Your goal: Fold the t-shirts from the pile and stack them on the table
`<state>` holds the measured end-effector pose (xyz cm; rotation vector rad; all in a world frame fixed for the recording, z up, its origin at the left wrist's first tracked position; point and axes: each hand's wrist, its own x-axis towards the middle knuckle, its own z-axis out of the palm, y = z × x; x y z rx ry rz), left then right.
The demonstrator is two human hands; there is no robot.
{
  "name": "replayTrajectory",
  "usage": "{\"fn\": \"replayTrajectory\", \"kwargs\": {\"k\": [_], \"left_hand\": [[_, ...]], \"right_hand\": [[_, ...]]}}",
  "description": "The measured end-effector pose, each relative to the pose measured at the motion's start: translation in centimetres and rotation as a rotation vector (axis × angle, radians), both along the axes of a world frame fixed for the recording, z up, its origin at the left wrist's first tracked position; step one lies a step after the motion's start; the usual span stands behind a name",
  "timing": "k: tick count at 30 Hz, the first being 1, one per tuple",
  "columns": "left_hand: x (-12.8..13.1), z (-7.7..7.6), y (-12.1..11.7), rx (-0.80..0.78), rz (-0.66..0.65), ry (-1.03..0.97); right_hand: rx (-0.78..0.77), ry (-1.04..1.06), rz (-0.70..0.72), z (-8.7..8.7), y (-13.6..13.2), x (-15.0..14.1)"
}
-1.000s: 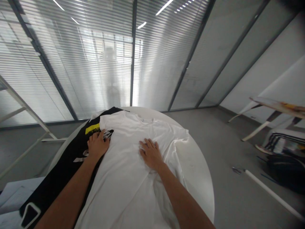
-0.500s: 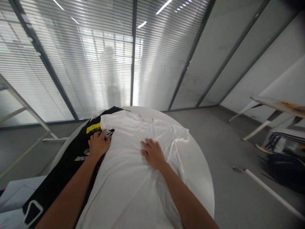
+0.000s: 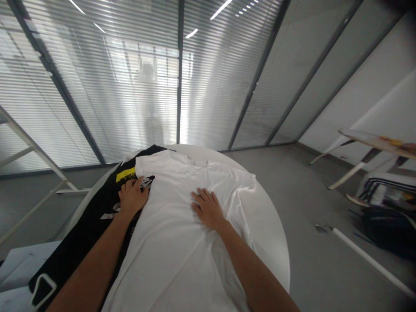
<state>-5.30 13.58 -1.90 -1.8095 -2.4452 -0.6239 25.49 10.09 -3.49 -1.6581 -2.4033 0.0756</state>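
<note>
Two hands are lying flat and open with nothing gripped: the right hand (image 3: pixel 207 209) is pressed on the middle of a white T-shirt (image 3: pixel 175 255) spread over a round white counter (image 3: pixel 271 247), and the left hand (image 3: pixel 132 197) sits at the shirt's edge, touching a black garment (image 3: pixel 86 225) with a yellow patch (image 3: pixel 125 174) alongside. Off to the right on the grey floor (image 3: pixel 292 182) there's a white pole (image 3: pixel 370 255), probably a black bag (image 3: pixel 390 232) (kinda blurry) and a tilted tabletop (image 3: pixel 373 141), with a white metal frame (image 3: pixel 29 149) at left and glass partitions with blinds (image 3: pixel 97 86) behind.
</note>
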Motion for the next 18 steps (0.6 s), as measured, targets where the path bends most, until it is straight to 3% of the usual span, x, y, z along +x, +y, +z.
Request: {"fn": "replayTrajectory", "kwargs": {"k": [8, 12, 15, 18], "left_hand": [[0.2, 0.1, -0.3, 0.026, -0.008, 0.04], [1.1, 0.8, -0.8, 0.162, -0.035, 0.127], [2.3, 1.1, -1.2, 0.253, -0.254, 0.18], [3.4, 0.7, -1.4, 0.216, -0.544, 0.204]], "right_hand": [[-0.015, -0.006, 0.004, 0.1, -0.4, 0.6], [0.003, -0.004, 0.011, -0.1, -0.5, 0.8], [0.013, -0.01, 0.017, -0.2, -0.5, 0.9], [0.025, -0.015, 0.018, -0.2, -0.6, 0.8]]}}
